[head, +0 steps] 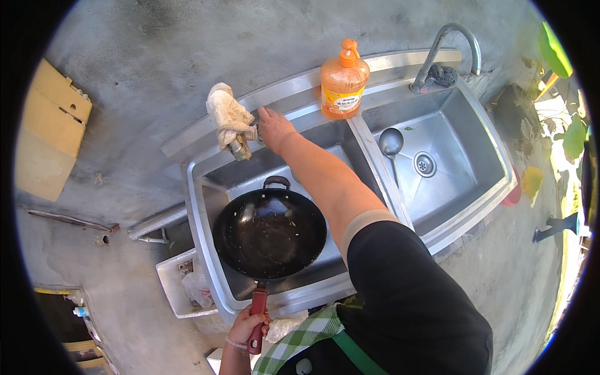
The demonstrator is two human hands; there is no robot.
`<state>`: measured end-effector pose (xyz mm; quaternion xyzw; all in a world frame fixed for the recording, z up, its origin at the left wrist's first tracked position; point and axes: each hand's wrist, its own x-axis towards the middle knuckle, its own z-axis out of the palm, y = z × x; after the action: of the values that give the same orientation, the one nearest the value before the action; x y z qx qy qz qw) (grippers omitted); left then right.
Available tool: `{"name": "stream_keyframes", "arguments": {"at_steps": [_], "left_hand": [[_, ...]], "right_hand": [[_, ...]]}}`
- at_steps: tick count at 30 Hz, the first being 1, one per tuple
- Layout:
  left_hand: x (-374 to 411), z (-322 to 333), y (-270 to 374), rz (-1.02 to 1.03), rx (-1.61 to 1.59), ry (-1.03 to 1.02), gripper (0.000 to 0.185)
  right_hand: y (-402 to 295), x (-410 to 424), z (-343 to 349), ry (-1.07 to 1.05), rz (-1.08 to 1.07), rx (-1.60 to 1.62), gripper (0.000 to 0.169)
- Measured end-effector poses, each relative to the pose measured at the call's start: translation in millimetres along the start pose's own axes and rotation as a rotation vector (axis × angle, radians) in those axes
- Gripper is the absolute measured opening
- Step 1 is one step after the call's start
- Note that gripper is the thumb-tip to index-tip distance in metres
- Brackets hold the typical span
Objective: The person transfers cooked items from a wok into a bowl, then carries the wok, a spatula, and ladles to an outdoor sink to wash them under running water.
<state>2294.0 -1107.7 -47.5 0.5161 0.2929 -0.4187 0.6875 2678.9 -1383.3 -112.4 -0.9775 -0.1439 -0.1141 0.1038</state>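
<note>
A black wok (269,234) with bits of food on its inner surface rests in the left basin of a stainless steel double sink (379,173). My left hand (248,323) is closed around its red handle (258,321) at the near edge. My right hand (275,127) reaches to the back rim of the left basin, beside a faucet wrapped in a beige cloth (227,112); its fingertips are partly hidden, so I cannot tell what they touch. An orange pump bottle (345,82) stands on the back ledge, right of that hand.
A metal ladle (391,142) lies in the right basin near the drain (424,164). A curved faucet (450,33) and a dark scouring pad (442,75) are at the back right. A white foam box (171,286) holding plastic bags sits left of the sink. Concrete wall lies behind.
</note>
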Motion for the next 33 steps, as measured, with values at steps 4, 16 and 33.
{"name": "stream_keyframes", "arguments": {"at_steps": [4,16,33], "left_hand": [[4.7,-7.2,-5.9,-0.014,0.012,0.000,0.032],[9.0,11.8,-19.0,-0.039,0.070,0.042,0.030],[3.1,30.8,-5.5,-0.040,-0.063,0.033,0.028]], "right_hand": [[3.0,-1.7,-20.3,-0.002,0.041,0.069,0.031],[13.2,-39.2,25.7,0.243,0.216,0.240,0.032],[-82.5,-188.4,72.4,-0.423,1.362,2.032,0.024]]}}
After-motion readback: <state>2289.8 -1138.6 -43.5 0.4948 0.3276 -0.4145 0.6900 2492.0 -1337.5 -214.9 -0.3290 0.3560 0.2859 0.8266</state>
